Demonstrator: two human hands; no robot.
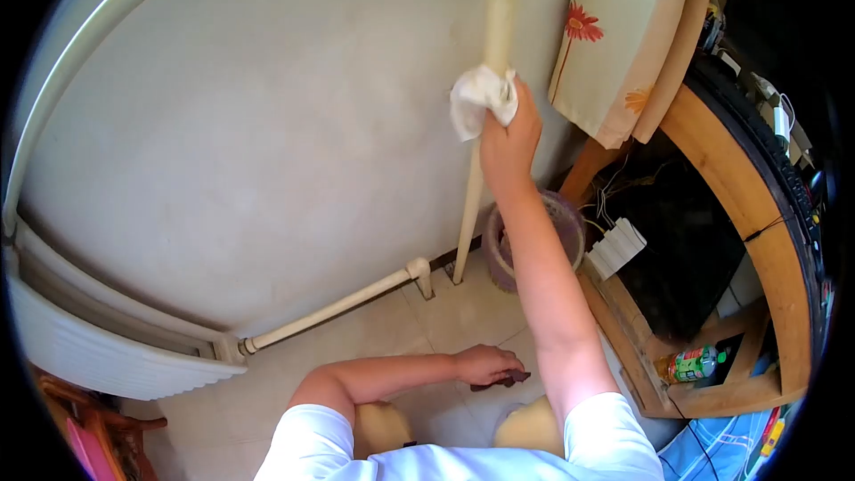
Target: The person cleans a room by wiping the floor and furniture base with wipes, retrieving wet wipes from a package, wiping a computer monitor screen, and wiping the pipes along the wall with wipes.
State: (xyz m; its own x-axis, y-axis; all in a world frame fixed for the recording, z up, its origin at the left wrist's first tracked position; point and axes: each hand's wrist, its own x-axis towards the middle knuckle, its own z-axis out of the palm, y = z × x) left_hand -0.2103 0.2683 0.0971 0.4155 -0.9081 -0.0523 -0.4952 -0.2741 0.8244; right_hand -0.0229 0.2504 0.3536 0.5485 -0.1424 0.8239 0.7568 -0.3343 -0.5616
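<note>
My right hand (512,147) is raised and closed on a white cloth (481,100). The cloth is pressed against the vertical cream pipe (500,9) by the wall and appears bunched partly around it. Low down, in front of my knees, my left hand (488,365) grips a dark brown cloth (505,381); part of that cloth is hidden under the fingers.
A purple bin (570,214) stands behind my right forearm. On the left, a white radiator (116,338) joins a low horizontal pipe (334,310). To the right are a flowered curtain (614,44), a wooden desk (748,178), a white power strip (617,248) and a bottle (690,363).
</note>
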